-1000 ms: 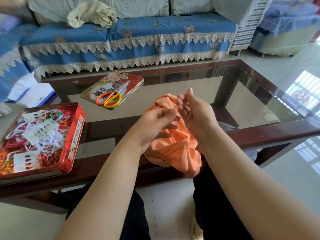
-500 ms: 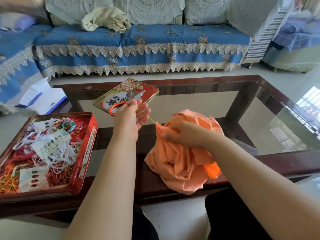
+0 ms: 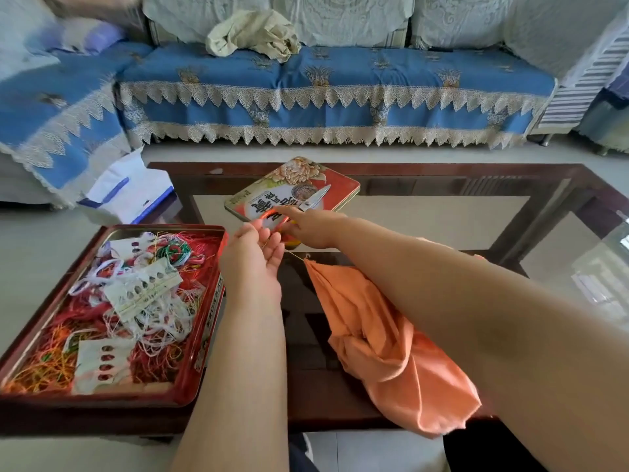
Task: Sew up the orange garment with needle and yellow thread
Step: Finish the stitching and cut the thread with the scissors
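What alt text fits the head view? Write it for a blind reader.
The left hand pinches yellow thread pulled taut from an orange garment draped over the glass table, while the right hand reaches onto orange-handled scissors lying on a tin lid. A red tin of tangled threads sits at left.

right hand (image 3: 311, 229) gone from orange garment (image 3: 381, 338) to scissors (image 3: 299, 207), left hand (image 3: 253, 253) pulling thread (image 3: 295, 255) taut

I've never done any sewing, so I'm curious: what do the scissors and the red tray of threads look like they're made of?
The scissors: pale, shiny blades, probably steel; smooth orange handles, likely plastic. The red tray: glossy printed walls with a thin rolled rim, so most likely a painted metal tin, though that can't be confirmed by sight alone.
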